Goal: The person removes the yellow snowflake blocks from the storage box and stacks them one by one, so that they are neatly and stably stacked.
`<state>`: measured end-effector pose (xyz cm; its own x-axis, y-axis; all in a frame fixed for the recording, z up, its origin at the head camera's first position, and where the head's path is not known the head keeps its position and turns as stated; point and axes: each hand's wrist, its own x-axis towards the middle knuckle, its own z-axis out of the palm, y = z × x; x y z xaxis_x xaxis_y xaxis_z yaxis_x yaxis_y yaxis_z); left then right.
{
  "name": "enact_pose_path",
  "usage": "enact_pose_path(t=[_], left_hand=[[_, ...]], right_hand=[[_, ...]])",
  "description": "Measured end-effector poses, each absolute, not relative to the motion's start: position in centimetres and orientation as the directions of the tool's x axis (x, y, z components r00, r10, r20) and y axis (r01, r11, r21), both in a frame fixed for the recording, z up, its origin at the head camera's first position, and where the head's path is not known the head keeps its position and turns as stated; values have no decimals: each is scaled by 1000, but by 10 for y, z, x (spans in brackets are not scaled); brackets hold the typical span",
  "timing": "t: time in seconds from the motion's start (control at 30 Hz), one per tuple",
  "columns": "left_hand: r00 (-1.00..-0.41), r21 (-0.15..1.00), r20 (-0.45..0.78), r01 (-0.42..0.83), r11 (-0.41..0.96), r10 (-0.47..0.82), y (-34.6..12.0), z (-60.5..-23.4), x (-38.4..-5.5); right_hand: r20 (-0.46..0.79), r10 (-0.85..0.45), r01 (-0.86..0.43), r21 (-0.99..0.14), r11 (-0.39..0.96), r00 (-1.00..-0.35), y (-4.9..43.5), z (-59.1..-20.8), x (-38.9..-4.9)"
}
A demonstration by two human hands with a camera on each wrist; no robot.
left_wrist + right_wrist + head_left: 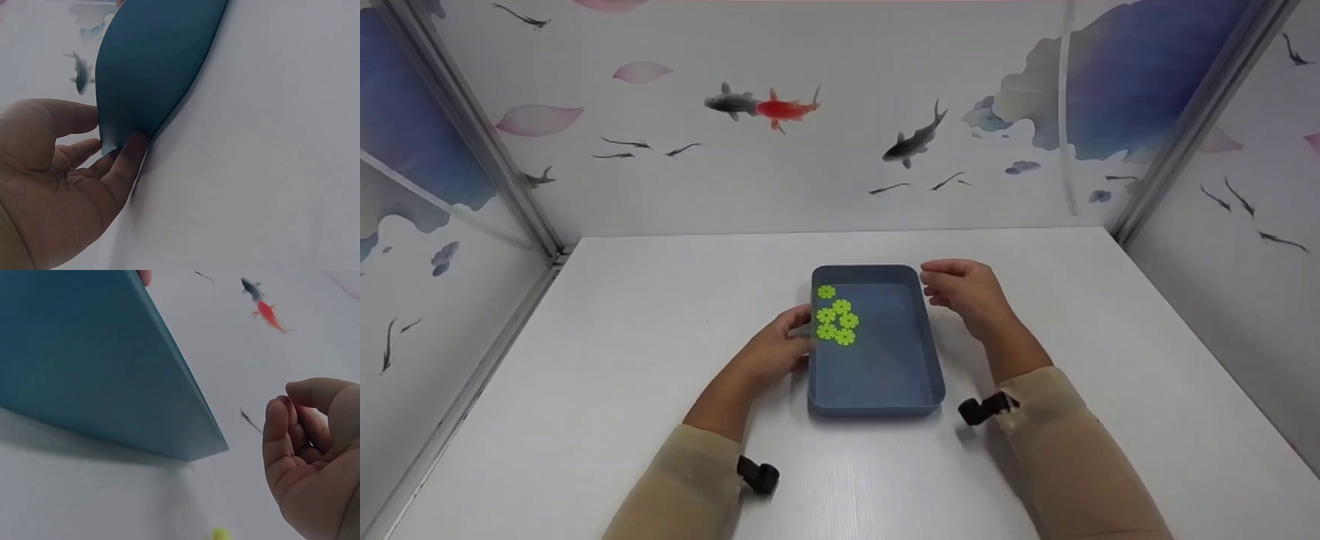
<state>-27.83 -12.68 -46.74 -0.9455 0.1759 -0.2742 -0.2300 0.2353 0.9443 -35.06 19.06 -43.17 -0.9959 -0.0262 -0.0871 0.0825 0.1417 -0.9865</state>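
Note:
A blue-grey rectangular tray [885, 375] stands on the white table with several yellow-green notched discs [846, 320] lying flat inside, grouped toward its left wall. My left hand [775, 349] holds the tray's left side; in the left wrist view the thumb meets the tray's edge and the fingertips [135, 145] press on the outer wall. Just off the far right corner is my right hand [967, 292], its fingers loosely bent, apart from the tray. Nothing shows between its thumb and fingers [277, 422] in the right wrist view.
A small yellow-green piece [221, 534] shows at the bottom of the right wrist view, outside the tray. White panels with painted fish [915, 142] enclose the table [585, 360] at the back and sides. Black wrist cameras [759, 475] stick out from both tan sleeves.

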Motion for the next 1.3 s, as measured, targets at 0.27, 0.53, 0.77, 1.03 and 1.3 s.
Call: enact_pose_path(t=[0.27,0.53,0.77,1.03,1.3], left_hand=[[-949,948,-267,-227,224,168,-127,-468,-276],[-949,951,-266,-228,210,171,-127,-468,-275],[-947,950,-268,-229,213,178,-127,-467,-275],[-949,948,-262,-219,229,176,-128,-467,-277],[-948,951,-261,-221,216,182,-127,-467,-276]], right_hand=[[-73,-132,59,-993,107,-989,156,-418,-339],[-45,-214,18,-992,126,-976,123,-409,-346],[-99,-219,55,-979,198,-971,103,-416,-362],[-154,-186,90,-946,311,-970,90,-431,-378],[-143,-175,64,-917,393,-974,84,-445,-389]])
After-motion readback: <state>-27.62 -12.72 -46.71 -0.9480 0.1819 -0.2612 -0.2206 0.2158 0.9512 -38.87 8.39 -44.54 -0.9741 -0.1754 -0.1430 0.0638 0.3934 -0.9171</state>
